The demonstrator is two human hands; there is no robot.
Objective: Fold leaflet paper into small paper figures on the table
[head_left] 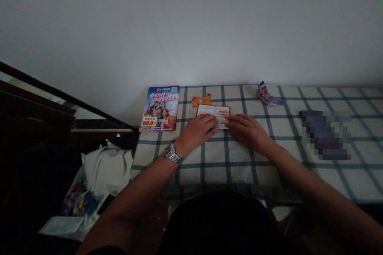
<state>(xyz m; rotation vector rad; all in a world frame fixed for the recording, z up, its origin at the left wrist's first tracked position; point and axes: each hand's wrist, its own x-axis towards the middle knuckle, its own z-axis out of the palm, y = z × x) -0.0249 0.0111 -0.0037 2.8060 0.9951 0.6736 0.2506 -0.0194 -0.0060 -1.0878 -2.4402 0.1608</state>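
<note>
A white card with a red border point(216, 112) lies on the checked tablecloth point(227, 155) near the wall. My left hand point(197, 129), a metal watch on its wrist, rests flat on the card's lower left part with fingers stretched out. My right hand point(248, 129) lies beside it, its fingertips pressing the card's lower right corner. Neither hand lifts the card. An orange bear-shaped cutout point(202, 99) pokes out from behind the card's upper left.
A colourful flyer priced 89.9 point(160, 108) lies at the table's left corner. A crumpled blue and red wrapper point(267, 96) sits by the wall. A blurred dark object point(326, 133) lies at right. Bags and cloth point(101, 171) pile on the floor left.
</note>
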